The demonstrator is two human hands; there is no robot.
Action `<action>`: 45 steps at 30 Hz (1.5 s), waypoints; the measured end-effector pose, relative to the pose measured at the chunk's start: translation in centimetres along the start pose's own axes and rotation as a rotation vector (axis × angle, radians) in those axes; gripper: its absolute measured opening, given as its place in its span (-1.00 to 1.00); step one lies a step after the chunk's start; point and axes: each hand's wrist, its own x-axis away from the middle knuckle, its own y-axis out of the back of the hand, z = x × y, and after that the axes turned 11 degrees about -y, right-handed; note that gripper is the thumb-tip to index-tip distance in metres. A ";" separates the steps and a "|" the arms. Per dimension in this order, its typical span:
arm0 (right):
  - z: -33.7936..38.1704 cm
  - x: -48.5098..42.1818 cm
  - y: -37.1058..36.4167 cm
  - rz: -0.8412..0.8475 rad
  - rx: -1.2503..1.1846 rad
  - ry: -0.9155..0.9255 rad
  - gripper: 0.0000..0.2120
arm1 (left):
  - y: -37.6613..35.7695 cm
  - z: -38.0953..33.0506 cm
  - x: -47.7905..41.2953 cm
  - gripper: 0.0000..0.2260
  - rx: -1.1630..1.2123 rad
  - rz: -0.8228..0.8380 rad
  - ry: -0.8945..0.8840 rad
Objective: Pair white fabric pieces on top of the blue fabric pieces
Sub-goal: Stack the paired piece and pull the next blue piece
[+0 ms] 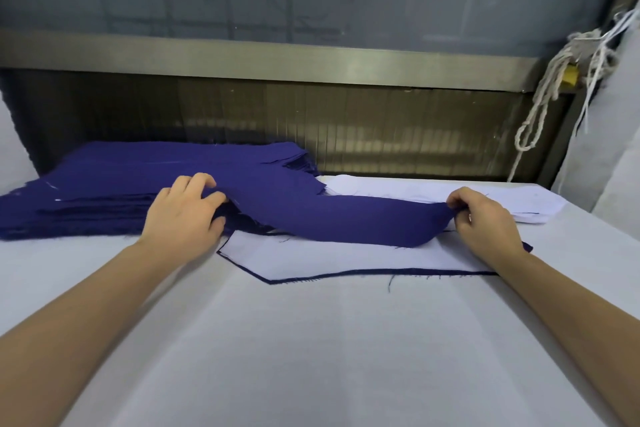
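A long blue fabric piece (346, 218) sags between my two hands above the table. My left hand (187, 211) grips its left end at the edge of a thick stack of blue pieces (104, 184). Its right end is pinched by my right hand (485, 218). Under the held piece lies a white fabric piece (329, 260) on a blue one, whose dark edge shows along the front. More white pieces (450, 194) lie flat behind my right hand.
The work surface is a white padded table (311, 357). A metal rail and dark slatted panel (311, 114) close off the back. Frayed white cords (554, 87) hang at the right, beside a grey padded wall.
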 end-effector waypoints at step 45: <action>-1.3 -0.7 1.4 0.207 0.016 -0.248 -0.75 | 0.0 -0.7 0.3 -0.78 0.786 -0.055 0.220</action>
